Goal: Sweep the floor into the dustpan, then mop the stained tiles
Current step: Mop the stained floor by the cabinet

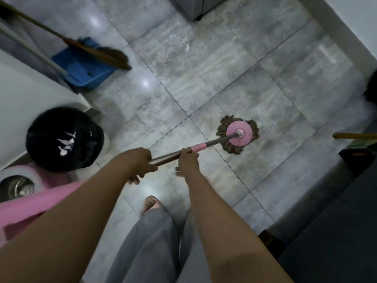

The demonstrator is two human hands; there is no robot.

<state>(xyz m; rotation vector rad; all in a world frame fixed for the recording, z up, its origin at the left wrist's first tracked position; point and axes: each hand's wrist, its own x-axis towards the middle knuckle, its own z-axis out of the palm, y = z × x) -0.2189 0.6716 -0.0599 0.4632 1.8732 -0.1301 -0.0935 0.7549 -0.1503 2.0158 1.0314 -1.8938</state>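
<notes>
Tiles (204, 68) meet the mop (238, 134) at three o'clock, left hand (138, 160) and right hand (187, 160) gripping its pole (216, 142) for leverage

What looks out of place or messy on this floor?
Nothing looks broken or spilled. The broom lies slanted across the blue dustpan by the wall, the mop has dirty brown strands, and a small pale fleck sits on a far tile.

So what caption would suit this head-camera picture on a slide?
Left hand and right hand grip the mop, its head on the tiles; broom and blue dustpan sit aside.
</notes>
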